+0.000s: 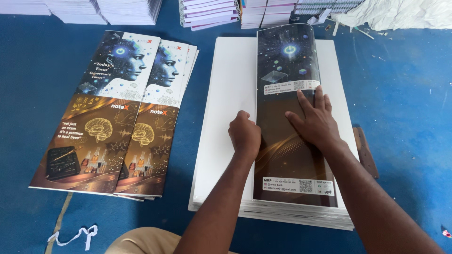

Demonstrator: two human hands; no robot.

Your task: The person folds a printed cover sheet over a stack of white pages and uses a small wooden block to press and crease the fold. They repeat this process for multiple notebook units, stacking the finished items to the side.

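Head view, left hand (245, 134) fisted, right hand (314, 120) flat – both on printed cover (292, 160), fingertips hidden.

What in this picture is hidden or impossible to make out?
All in the head view:
- Left hand: fist on the folded cover sheet; its fingers curl under, so any grip is hidden.
- Right hand: hides the print beneath it.
- White sheet stack: its height is unclear from above.
- Notebook piles: cut off by the top edge.
- Brown object: partly behind the right forearm.
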